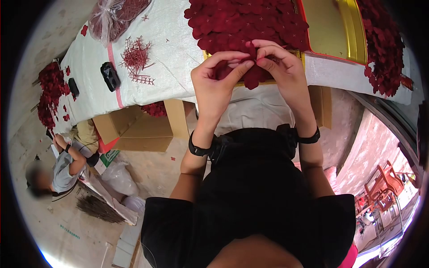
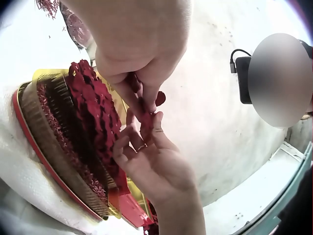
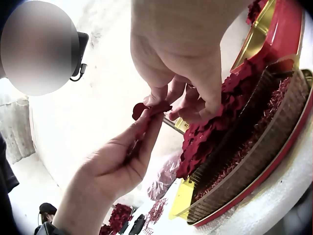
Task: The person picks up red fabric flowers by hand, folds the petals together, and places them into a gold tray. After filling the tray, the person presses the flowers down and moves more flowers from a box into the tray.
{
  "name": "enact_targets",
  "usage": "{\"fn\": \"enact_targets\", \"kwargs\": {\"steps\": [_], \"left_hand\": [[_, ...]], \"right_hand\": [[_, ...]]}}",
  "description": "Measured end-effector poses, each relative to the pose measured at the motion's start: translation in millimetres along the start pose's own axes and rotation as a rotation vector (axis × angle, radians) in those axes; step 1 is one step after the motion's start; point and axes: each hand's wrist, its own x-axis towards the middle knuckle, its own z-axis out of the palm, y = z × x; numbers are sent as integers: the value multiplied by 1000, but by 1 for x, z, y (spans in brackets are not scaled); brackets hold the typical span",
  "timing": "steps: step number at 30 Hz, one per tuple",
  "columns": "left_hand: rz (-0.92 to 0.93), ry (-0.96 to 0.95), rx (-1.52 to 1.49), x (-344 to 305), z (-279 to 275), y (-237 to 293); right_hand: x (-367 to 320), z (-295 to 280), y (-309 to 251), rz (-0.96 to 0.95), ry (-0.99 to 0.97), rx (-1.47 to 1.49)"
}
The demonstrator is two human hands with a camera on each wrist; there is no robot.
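Both hands meet over the front of a heap of dark red flower-shaped cloth petals [image 1: 250, 22]. My left hand [image 1: 213, 78] pinches a dark red petal piece [image 1: 251, 79] between thumb and forefinger. More dark red petals [image 3: 139, 139] show between the fingers of that hand in the right wrist view. From the other side, my right hand [image 1: 283, 64] pinches the same piece, thumb and fingertips close to the left ones. The piece's rounded lobe [image 3: 139, 111] sticks out past the fingertips. Its middle is hidden by the fingers.
A clear-walled box [image 3: 249, 159] holds thin red stems beside the heap. A red-and-gold tray [image 1: 335, 29] stands to the right. Loose red stems [image 1: 136, 58], a black object [image 1: 109, 77] and a plastic bag [image 1: 114, 20] lie left. Another person [image 1: 62, 172] sits far left.
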Motion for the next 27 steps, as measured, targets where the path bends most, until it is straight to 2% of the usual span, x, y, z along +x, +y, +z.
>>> {"fn": "enact_targets", "kwargs": {"steps": [10, 20, 23, 27], "left_hand": [[9, -33, 112, -4, 0, 1], [3, -33, 109, -5, 0, -4], [79, 22, 154, -7, 6, 0], [220, 158, 181, -13, 9, -4]], "right_hand": [[-2, 2, 5, 82, -14, 169], [-2, 12, 11, -81, 128, 102], [-3, 21, 16, -162, 235, 67], [-4, 25, 21, -292, 258, -105]]}}
